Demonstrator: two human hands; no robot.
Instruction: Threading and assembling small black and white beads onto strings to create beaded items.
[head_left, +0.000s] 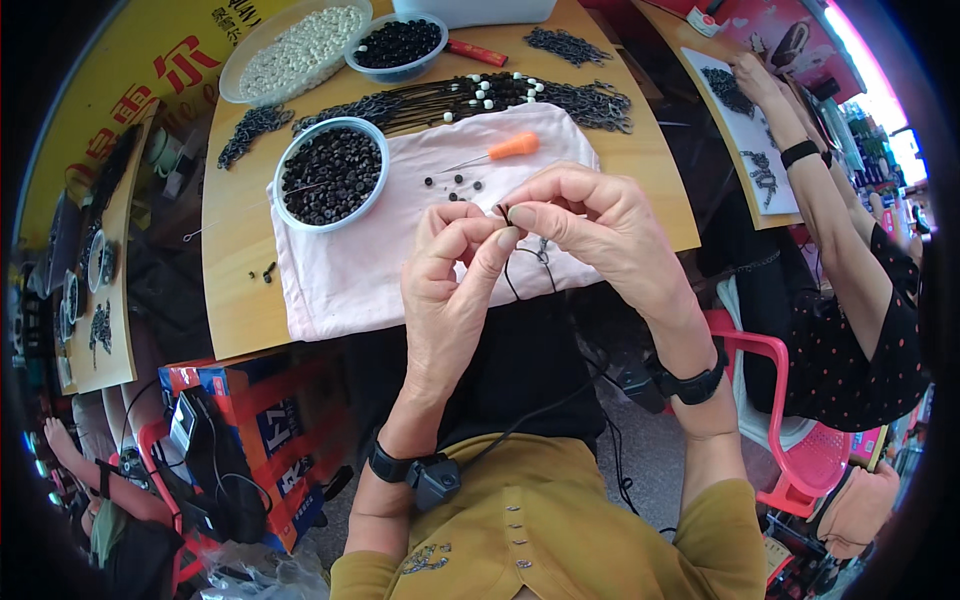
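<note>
Both hands meet over a pale pink cloth [350, 285] on the table. Between the fingertips of my left hand [448, 262] and my right hand [600, 222] a thin black cord [508, 270] is pinched, and part of it hangs below in a loop. A small metal chain [544, 253] dangles beside the cord, under my right hand. Just beyond my fingers lie several loose black beads [459, 180]. An awl with an orange handle [513, 146] rests on the cloth behind them. To the left, a round tub [331, 227] full of black beads stands partly on the cloth.
At the back are a tub of white beads [300, 48], a smaller tub of black beads [398, 44] and a red stick [476, 52]. Bundled cords with chains [400, 106] lie across the table. Another person's arm [815, 170] works at a table on the right.
</note>
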